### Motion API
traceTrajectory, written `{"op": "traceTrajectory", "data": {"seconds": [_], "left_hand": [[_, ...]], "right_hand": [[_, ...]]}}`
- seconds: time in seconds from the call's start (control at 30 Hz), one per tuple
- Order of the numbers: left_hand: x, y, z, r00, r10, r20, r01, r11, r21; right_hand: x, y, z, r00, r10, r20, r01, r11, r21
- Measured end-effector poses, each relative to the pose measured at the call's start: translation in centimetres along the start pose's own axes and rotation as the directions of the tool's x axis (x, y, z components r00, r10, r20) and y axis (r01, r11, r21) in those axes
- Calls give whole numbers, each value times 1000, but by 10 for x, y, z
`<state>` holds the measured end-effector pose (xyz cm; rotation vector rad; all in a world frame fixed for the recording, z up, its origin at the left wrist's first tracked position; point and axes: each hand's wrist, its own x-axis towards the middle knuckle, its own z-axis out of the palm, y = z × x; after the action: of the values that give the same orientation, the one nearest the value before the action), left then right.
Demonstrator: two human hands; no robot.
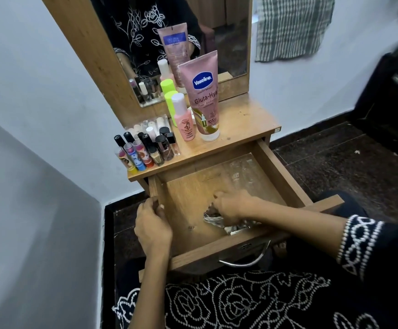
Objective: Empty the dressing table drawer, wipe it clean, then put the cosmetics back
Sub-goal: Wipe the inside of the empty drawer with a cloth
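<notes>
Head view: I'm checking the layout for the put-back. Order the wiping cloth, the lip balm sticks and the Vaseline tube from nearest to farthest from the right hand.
1. Wiping cloth, under the right hand, in the drawer.
2. Lip balm sticks, tabletop front-left.
3. Vaseline tube, farther back, by the mirror.

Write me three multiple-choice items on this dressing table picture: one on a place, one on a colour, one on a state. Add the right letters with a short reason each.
1. Where does the big lotion tube stand?
A. in the drawer
B. on the tabletop
C. on the floor

2. What colour is the lotion tube?
A. pink
B. blue
C. black

3. How is the drawer?
A. shut
B. taken out and on the floor
C. pulled open

Answers: 1 B, it stands upright on the tabletop before the mirror. 2 A, its body is pink. 3 C, the drawer is pulled open, the right hand pressing a cloth inside while the left hand grips its side.
</notes>
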<state>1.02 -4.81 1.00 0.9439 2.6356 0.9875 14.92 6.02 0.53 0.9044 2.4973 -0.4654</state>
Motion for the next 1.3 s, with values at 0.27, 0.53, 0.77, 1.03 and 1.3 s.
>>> {"op": "traceTrajectory", "data": {"seconds": [0.27, 0.53, 0.77, 1.03, 1.3], "left_hand": [[-3, 0, 1, 1000, -6, 6, 6, 1000, -4], [0, 0, 1, 1000, -9, 2, 9, 1000, 1], [0, -1, 3, 1000, -8, 8, 8, 1000, -8], [1, 1, 1, 1000, -28, 4, 28, 1000, -1], [0, -2, 3, 1000, -17, 0, 17, 999, -27]], "right_hand": [[34, 34, -14, 935, 178, -307, -161, 984, 79], [41, 18, -11, 952, -116, -282, 143, 987, 77], [12, 44, 3, 925, -362, 112, 307, 890, 337], [48, 26, -25, 973, -152, -175, 199, 932, 302], [8, 35, 11, 887, -445, 119, 425, 890, 165]]}}
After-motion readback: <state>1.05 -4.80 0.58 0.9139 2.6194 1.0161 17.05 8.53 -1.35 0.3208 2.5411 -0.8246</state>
